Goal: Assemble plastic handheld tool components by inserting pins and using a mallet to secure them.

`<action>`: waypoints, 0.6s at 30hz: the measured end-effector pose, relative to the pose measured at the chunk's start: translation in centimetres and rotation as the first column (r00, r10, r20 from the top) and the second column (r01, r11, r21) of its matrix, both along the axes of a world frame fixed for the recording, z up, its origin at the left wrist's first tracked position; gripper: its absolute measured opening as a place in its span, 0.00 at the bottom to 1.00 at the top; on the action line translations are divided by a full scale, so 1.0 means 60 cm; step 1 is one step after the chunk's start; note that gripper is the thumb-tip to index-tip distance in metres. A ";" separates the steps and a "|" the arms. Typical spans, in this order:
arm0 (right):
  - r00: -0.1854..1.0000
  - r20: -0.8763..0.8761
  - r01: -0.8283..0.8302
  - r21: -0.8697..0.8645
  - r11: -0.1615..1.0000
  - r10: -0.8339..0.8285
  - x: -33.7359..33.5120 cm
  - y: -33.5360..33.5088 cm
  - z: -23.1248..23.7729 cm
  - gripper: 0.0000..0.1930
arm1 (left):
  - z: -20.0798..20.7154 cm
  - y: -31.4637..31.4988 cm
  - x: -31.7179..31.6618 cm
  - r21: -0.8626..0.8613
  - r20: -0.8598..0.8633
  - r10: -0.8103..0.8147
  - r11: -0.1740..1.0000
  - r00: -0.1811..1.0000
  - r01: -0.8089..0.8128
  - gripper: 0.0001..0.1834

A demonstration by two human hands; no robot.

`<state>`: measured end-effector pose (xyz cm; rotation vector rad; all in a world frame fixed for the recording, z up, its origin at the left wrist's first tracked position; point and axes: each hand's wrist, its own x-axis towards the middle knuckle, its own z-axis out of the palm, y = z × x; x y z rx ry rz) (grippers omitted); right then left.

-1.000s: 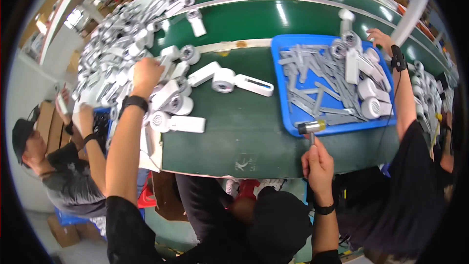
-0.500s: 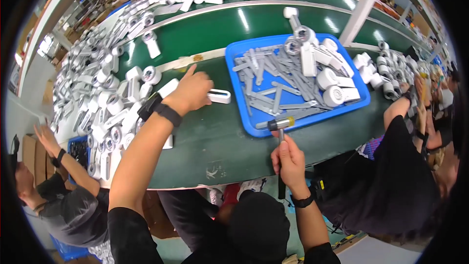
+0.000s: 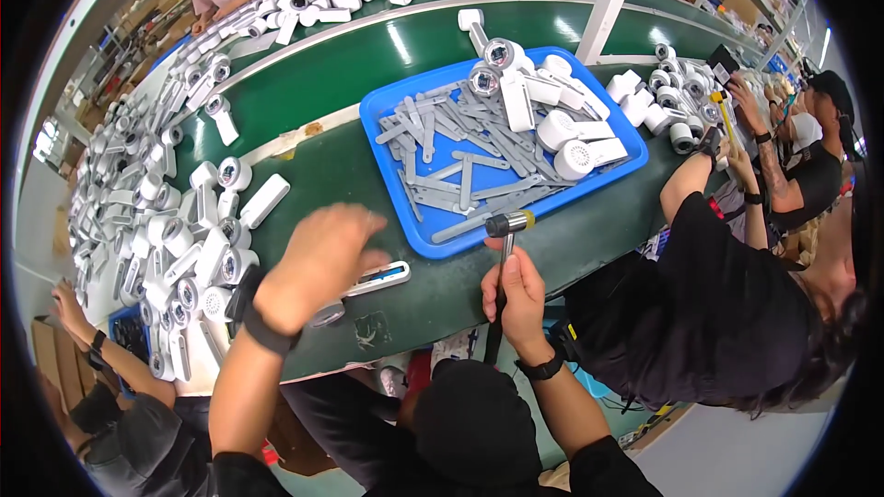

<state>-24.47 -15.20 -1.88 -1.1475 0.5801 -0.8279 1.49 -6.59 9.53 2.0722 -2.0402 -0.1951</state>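
My right hand is closed around the handle of a small mallet, whose dark and yellowish head stands up beside the tray's near edge. My left hand, smeared by motion, is over the green table. Beneath its fingers a white handheld-fan handle lies on the table, its long side open with something blue inside. A round white part shows below that hand; whether it belongs to the same fan is hidden. Whether the fingers grip anything is unclear.
A blue tray holds grey strips and white fans. Many white fan bodies are heaped at the left, with more at the back and right. A white post rises behind the tray. Co-workers are on both sides and across.
My left hand has moved nearer to the table's front edge, and the fan handle by it lies nearer too. My right hand keeps hold of the mallet. The whole view has shifted.
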 end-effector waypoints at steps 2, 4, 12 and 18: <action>0.999 -0.016 0.039 -0.004 0.999 -0.039 -0.001 0.000 0.004 0.23 | -0.002 -0.084 0.006 -0.063 0.057 0.070 0.996 0.996 -0.066 0.16; 0.999 -0.005 0.035 -0.004 0.999 -0.035 0.008 0.003 0.004 0.23 | -0.037 -0.164 0.025 -0.045 -0.014 0.167 0.985 0.986 -0.168 0.17; 1.000 -0.028 0.014 0.003 1.000 -0.014 0.014 0.003 0.005 0.23 | -0.137 -0.303 0.035 -0.224 0.070 0.451 0.876 0.890 -0.427 0.14; 0.999 -0.032 0.012 -0.001 1.000 -0.012 0.010 0.004 0.005 0.23 | -0.116 -0.318 0.046 0.020 -0.131 0.475 0.879 0.870 -0.477 0.13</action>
